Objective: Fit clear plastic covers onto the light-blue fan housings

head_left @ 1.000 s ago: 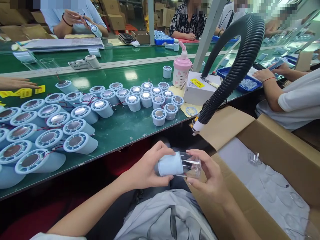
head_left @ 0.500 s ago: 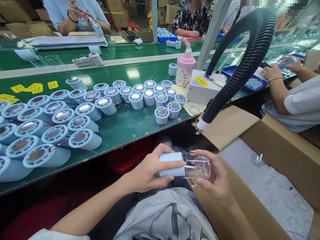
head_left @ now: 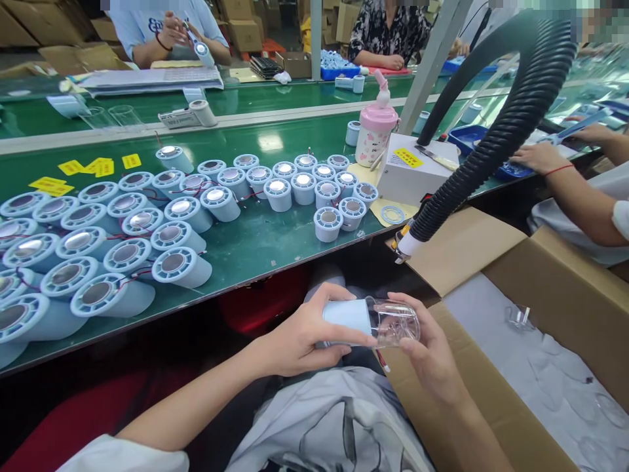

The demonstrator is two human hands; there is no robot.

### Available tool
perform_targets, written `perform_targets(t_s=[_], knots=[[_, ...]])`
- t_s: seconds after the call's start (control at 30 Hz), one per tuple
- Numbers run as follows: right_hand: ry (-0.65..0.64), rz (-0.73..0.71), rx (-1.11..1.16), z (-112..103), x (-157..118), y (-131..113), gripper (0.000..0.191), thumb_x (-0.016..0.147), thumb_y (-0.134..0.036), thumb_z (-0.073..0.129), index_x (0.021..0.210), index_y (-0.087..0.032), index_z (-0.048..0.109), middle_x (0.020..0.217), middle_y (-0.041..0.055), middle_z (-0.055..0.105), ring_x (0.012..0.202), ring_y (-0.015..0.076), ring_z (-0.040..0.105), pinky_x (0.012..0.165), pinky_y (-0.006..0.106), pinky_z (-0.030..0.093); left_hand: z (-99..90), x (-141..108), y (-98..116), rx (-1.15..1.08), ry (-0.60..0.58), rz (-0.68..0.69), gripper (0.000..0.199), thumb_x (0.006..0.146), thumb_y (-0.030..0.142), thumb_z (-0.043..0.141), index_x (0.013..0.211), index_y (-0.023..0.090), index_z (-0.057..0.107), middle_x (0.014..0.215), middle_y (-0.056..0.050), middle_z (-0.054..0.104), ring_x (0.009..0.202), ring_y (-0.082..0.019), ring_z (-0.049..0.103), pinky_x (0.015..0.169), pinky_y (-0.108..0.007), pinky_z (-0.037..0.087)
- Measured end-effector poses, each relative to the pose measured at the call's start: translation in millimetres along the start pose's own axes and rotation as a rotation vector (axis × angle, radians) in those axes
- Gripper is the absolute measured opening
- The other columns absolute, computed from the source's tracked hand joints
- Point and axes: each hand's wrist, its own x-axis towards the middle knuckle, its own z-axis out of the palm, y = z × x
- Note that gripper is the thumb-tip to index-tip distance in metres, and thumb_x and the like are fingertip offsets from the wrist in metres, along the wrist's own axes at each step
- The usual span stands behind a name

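Over my lap, my left hand (head_left: 314, 331) is wrapped round a light blue plastic cylinder (head_left: 350, 318) lying on its side. My right hand (head_left: 427, 344) grips a clear plastic cup (head_left: 399, 322) by its closed end. The cup's open rim meets the right end of the blue cylinder; how far one sits inside the other I cannot tell. A thin red and black wire with a white plug (head_left: 383, 360) hangs below them. On the green bench at left stand several similar blue cylinders (head_left: 181, 265) with round metal discs on top and wires.
An open cardboard box (head_left: 491, 360) with clear cups (head_left: 521, 318) is at my right. A black flexible hose (head_left: 496, 131) arches over the bench edge. Beyond it are a white box (head_left: 413, 174), a pink-lidded cup (head_left: 376, 134) and yellow labels (head_left: 101, 165). Co-workers sit opposite and at right.
The view has shifted slightly, so the bench things appear further right. Both hands keep hold of the cylinder and cup, which remain end to end. The co-worker's hand at right has moved a little.
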Motion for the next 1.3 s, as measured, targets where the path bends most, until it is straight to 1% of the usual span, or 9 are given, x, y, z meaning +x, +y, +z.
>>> perform_targets(t_s=[0.2, 0.33, 0.47, 0.77, 0.97, 1.1, 1.2, 1.27, 1.3], knots=[[0.025, 0.007, 0.008, 0.6, -0.8, 1.1, 0.048, 0.078, -0.042, 0.069, 0.123, -0.032, 0.053, 0.113, 0.002, 0.062, 0.091, 0.0162, 0.058, 0.08, 0.027, 0.052, 8.7, -6.2, -8.5, -0.073, 0.096, -0.053, 0.038, 0.088, 0.03, 0.055, 0.125, 0.029, 0.056, 0.11, -0.008, 0.043, 0.105, -0.021, 0.047, 0.093, -0.04, 0.046], [0.062, -0.022, -0.027, 3.6, -0.6, -0.8, 0.046, 0.078, -0.038, 0.07, 0.121, -0.032, 0.055, 0.109, 0.0017, 0.064, 0.087, 0.0147, 0.061, 0.076, 0.024, 0.053, 11.4, -6.7, -8.2, -0.096, 0.098, -0.12, 0.043, 0.088, 0.036, 0.053, 0.129, 0.025, 0.051, 0.109, -0.009, 0.044, 0.101, -0.022, 0.048, 0.089, -0.041, 0.046], [0.016, -0.053, -0.08, 2.9, -0.3, 0.7, 0.047, 0.076, -0.034, 0.073, 0.12, -0.032, 0.056, 0.108, 0.0022, 0.066, 0.088, 0.0158, 0.064, 0.075, 0.024, 0.055, 11.1, -6.0, -6.3, -0.125, 0.078, -0.199, 0.056, 0.086, 0.041, 0.054, 0.137, 0.022, 0.039, 0.106, -0.009, 0.044, 0.095, -0.021, 0.048, 0.086, -0.041, 0.047], [-0.002, -0.019, -0.068, -2.4, -1.8, 6.3, 0.048, 0.077, -0.031, 0.071, 0.122, -0.028, 0.054, 0.111, 0.0067, 0.066, 0.097, 0.0211, 0.065, 0.081, 0.031, 0.056, 15.2, -11.9, -6.3, -0.049, 0.046, -0.119, 0.037, 0.089, 0.032, 0.053, 0.125, 0.032, 0.057, 0.109, -0.006, 0.04, 0.105, -0.021, 0.045, 0.093, -0.039, 0.046], [-0.045, 0.048, -0.024, -11.7, -3.0, 13.6, 0.05, 0.074, -0.03, 0.071, 0.122, -0.027, 0.055, 0.109, 0.007, 0.066, 0.093, 0.0225, 0.064, 0.08, 0.034, 0.056, 27.8, -19.5, 12.2, 0.013, 0.093, -0.157, 0.029, 0.085, 0.023, 0.057, 0.11, 0.033, 0.067, 0.107, -0.005, 0.039, 0.098, -0.018, 0.047, 0.086, -0.033, 0.05], [-0.12, 0.093, -0.011, -15.4, -7.6, 14.4, 0.051, 0.075, -0.034, 0.07, 0.122, -0.026, 0.054, 0.113, 0.0083, 0.064, 0.092, 0.0228, 0.063, 0.079, 0.035, 0.054, 44.0, -26.8, 28.7, 0.011, 0.183, -0.179, 0.025, 0.084, 0.018, 0.058, 0.102, 0.03, 0.07, 0.108, -0.006, 0.041, 0.101, -0.018, 0.048, 0.086, -0.032, 0.049], [-0.189, 0.161, -0.016, -18.4, -11.9, 10.8, 0.047, 0.079, -0.038, 0.064, 0.123, -0.026, 0.051, 0.113, 0.0083, 0.062, 0.087, 0.0219, 0.062, 0.068, 0.033, 0.053, 59.6, -32.6, 37.6, -0.003, 0.349, -0.218, 0.05, 0.077, 0.019, 0.064, 0.125, 0.028, 0.053, 0.108, -0.007, 0.046, 0.1, -0.019, 0.05, 0.086, -0.035, 0.049], [-0.198, 0.149, -0.088, -22.8, -13.4, 7.0, 0.042, 0.082, -0.04, 0.058, 0.121, -0.027, 0.051, 0.109, 0.0068, 0.061, 0.076, 0.0183, 0.059, 0.06, 0.03, 0.05, 69.3, -35.5, 42.5, -0.002, 0.448, -0.277, 0.065, 0.07, 0.018, 0.068, 0.13, 0.024, 0.042, 0.107, -0.007, 0.05, 0.095, -0.019, 0.052, 0.084, -0.035, 0.048], [-0.187, 0.119, -0.141, -26.0, -13.2, 5.0, 0.039, 0.083, -0.041, 0.055, 0.119, -0.027, 0.052, 0.108, 0.006, 0.061, 0.074, 0.0175, 0.058, 0.059, 0.029, 0.049, 73.4, -36.6, 44.8, 0.003, 0.483, -0.311, 0.065, 0.068, 0.017, 0.069, 0.127, 0.023, 0.042, 0.106, -0.007, 0.052, 0.094, -0.019, 0.053, 0.083, -0.035, 0.048]])
